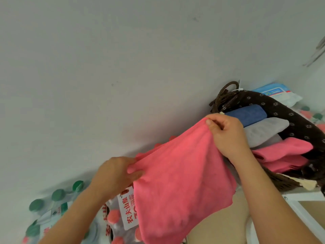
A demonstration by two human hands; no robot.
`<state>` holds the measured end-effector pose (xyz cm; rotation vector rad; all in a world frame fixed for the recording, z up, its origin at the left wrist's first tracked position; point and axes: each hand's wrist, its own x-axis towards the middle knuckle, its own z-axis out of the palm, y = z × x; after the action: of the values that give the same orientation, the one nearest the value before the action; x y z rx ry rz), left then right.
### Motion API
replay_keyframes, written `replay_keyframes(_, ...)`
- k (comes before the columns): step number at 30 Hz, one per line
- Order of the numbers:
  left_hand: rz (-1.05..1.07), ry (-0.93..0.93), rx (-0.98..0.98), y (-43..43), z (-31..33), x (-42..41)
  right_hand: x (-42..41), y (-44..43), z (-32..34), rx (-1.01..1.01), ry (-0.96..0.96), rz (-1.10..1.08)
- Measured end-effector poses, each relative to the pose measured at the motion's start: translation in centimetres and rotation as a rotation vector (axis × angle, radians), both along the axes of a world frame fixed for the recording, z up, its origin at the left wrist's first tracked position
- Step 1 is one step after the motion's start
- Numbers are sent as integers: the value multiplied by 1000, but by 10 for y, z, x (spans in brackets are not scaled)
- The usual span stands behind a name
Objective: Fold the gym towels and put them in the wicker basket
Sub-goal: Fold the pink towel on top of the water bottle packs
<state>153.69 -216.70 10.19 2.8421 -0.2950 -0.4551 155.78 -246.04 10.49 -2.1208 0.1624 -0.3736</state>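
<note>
The left hand (119, 173) pinches one upper corner of a pink towel (175, 182) between thumb and fingers, and the right hand (226, 136), higher up, grips the other corner with curled fingers. The towel is held in the air in front of a pale wall (123, 67); its top edge slants from lower left to upper right, and the cloth hangs down from it, loose and unfolded. Just behind the right hand stands the wicker basket (279, 180), with a dark flowered lining, on a white bench (302, 193). In it lie a folded blue towel (246, 115), a grey towel (265, 129) next to it, and folded pink cloths (284, 150), probably two. The right wrist hides the basket's near rim. A blue-and-white packet (279, 94) lies beyond the basket. Below the left arm sits a wrapped pack of bottles (58, 205) with green caps, partly hidden by the hanging towel.
</note>
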Motion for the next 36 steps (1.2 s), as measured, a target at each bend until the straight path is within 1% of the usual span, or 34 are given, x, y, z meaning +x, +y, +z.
replay_keyframes(2,-2,-68,25,17,6,-7,1,1,0,-50,-24,-44)
replay_keyframes(5,-38,-140,-134,38,8,-19,-2,11,-1,-84,-35,-88)
replay_keyframes(7,-102,-200,-198,49,12,-29,-5,19,-1,-74,-55,-126)
replay_keyframes(10,-203,-447,-217,61,24,-51,-18,31,1,-45,-88,-166)
replay_keyframes(12,-189,-523,-233,67,32,-71,-30,38,2,-35,-115,-187)
replay_keyframes(13,-168,-511,-239,70,35,-82,-37,43,4,-37,-128,-196)
replay_keyframes(15,-105,-400,-281,80,41,-102,-55,52,10,-58,-153,-214)
replay_keyframes(17,6,-291,-395,89,48,-123,-75,63,17,-67,-169,-230)
replay_keyframes(21,343,-361,-781,102,71,-164,-116,82,37,-113,-215,-213)
replay_keyframes(23,426,-394,-913,113,81,-183,-136,94,49,-116,-226,-162)
replay_keyframes(29,444,-426,-1167,159,101,-221,-187,119,86,-52,-172,-15)
replay_keyframes(33,385,-365,-1271,182,115,-228,-202,124,118,-90,-153,42)
replay_keyframes(35,398,-334,-1242,180,118,-220,-198,120,125,-163,-148,35)
replay_keyframes(36,419,-333,-1179,176,117,-214,-193,118,125,-198,-139,26)
